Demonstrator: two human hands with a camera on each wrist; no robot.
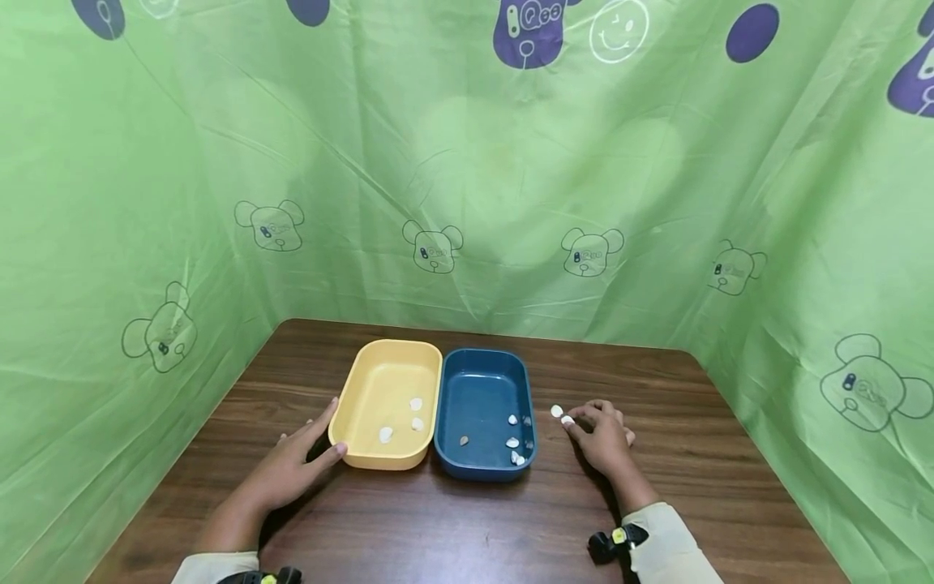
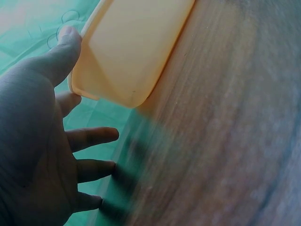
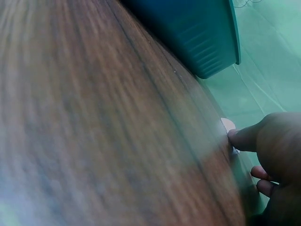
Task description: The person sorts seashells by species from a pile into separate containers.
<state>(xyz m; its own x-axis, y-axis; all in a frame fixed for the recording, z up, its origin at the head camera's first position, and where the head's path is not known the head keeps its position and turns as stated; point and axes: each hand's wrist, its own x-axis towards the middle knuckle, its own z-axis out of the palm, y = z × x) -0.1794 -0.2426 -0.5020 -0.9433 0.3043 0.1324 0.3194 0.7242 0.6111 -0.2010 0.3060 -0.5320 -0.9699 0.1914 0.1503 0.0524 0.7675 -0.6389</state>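
Observation:
My left hand (image 1: 292,466) rests at the near left corner of a yellow tray (image 1: 350,405), thumb and forefinger touching its rim. In the left wrist view the other fingers (image 2: 91,170) are spread and straight beside the tray. Right of the blue tray (image 1: 485,470), my right hand (image 1: 606,438) pinches a small white shell (image 1: 567,420) between thumb and forefinger, low over the table. Another white shell (image 1: 557,411) lies just beyond it. The right wrist view shows the thumb (image 3: 244,138) against the white piece, its other fingers partly hidden.
The trays stand side by side on a brown wooden table (image 1: 467,535). Several white shells (image 1: 385,435) lie in the yellow one. The blue one holds several pale shells (image 1: 512,443) and a brown one (image 1: 464,440). A green curtain (image 1: 467,162) hangs behind and at both sides.

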